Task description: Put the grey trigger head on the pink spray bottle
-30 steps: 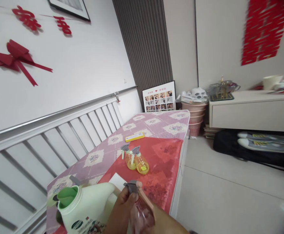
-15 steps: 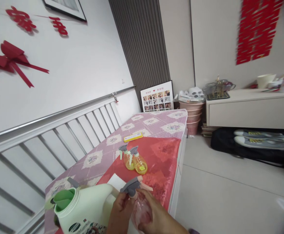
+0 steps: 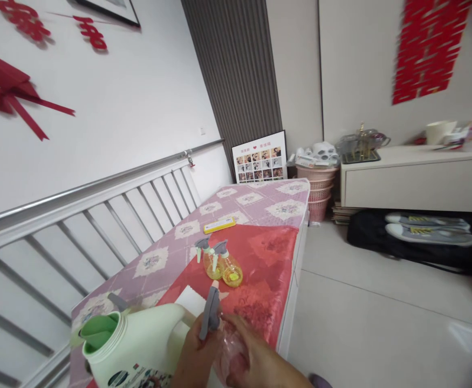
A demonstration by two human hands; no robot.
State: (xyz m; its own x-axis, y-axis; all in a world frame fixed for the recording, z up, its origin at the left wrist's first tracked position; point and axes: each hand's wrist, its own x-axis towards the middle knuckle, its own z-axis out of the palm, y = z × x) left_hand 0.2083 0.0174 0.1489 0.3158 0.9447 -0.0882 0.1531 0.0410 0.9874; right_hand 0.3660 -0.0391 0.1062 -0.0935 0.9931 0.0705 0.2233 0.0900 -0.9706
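Both my hands hold a small clear pink spray bottle (image 3: pixel 230 350) low in the view. My left hand (image 3: pixel 193 358) grips just below its grey trigger head (image 3: pixel 210 312), which points away from me. My right hand (image 3: pixel 260 362) wraps the bottle's body. Just left of it stands a big pale green jug (image 3: pixel 138 345) with an open mouth. Two yellow spray bottles (image 3: pixel 221 264) stand further back on the red cloth (image 3: pixel 268 253).
A long table with a purple patterned cover (image 3: pixel 255 196) runs beside a white railing (image 3: pixel 98 215). A yellow flat box (image 3: pixel 219 224) lies on it. Pink baskets (image 3: pixel 314 188), a white cabinet (image 3: pixel 414 178) and a black bag with grey shoes (image 3: pixel 422 237) stand on the right, past tiled floor (image 3: pixel 381 323).
The pink bottle's trigger head has turned from pointing right to pointing away from me. My right hand has closed around the bottle's body. The view has shifted slightly.
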